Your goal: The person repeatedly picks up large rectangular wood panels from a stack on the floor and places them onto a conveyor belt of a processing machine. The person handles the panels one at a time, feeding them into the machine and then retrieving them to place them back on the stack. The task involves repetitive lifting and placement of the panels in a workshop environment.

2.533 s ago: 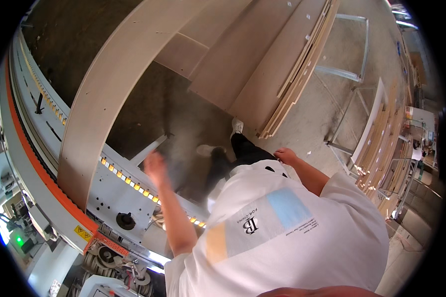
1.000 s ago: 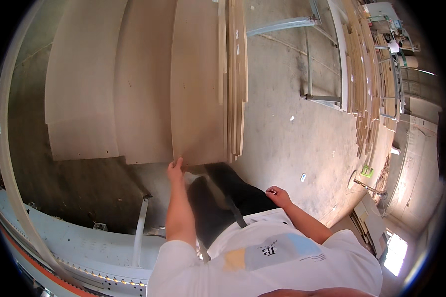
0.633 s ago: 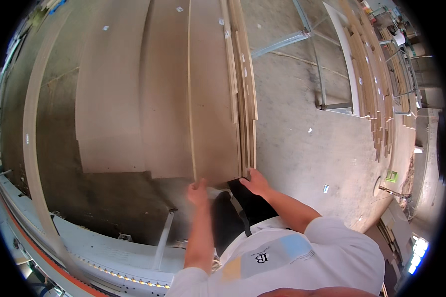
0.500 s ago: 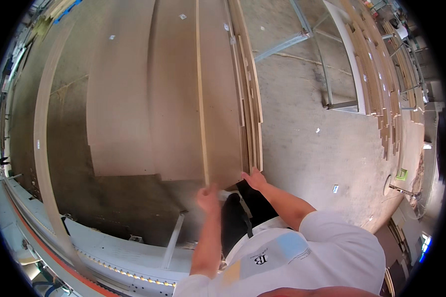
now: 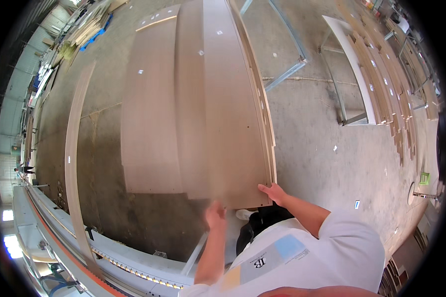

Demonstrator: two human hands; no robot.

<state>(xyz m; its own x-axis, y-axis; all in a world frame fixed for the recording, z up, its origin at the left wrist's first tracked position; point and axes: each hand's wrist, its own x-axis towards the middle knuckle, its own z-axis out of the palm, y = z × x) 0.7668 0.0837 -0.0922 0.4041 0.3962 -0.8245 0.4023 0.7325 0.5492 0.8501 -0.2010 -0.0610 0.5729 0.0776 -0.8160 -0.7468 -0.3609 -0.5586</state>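
Observation:
A long brown wood panel (image 5: 238, 138) lies lengthwise before me, on top of other panels. At its near right corner, my right hand (image 5: 273, 193) grips the edge with the thumb on the upper face; the fingers below are hidden. My left hand (image 5: 215, 215) is at the panel's near left corner, smeared by motion, so I cannot make out whether it holds or only touches the edge. To the left lie a wide brown panel (image 5: 151, 119) and a narrower panel face (image 5: 191, 109), both partly overlapped.
A long narrow board (image 5: 74, 133) stretches from the machine bed (image 5: 129, 262) at lower left. Metal frames (image 5: 287, 74) stand at the upper right, near stacked wood strips (image 5: 386, 94). Farther off at upper left is a blue pallet (image 5: 96, 39) with boards.
The panel's pale left side edge, visible before, no longer shows; the panel now lies flatter. My left hand has moved slightly down and right. The whole view has shifted.

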